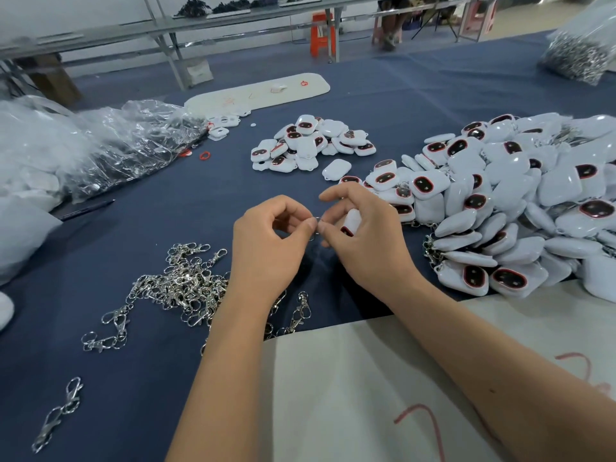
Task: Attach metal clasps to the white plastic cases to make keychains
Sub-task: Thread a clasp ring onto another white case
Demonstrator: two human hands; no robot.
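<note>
Two hands meeting above the surface [140, 345]: left hand [266, 248] pinching a small ring [318, 219], right hand [363, 241] gripping a white case [350, 222].

White cases [520, 201], silver clasps [180, 281], navy cloth [133, 378].

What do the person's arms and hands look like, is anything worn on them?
Both arms are bare as far up as the picture shows: no sleeves in view. The left hand and the right hand wear no gloves, and no rings, watch or bracelet show on the fingers or wrists. The fingernails are short and unpainted. A small dark spot sits on the right forearm.
</note>
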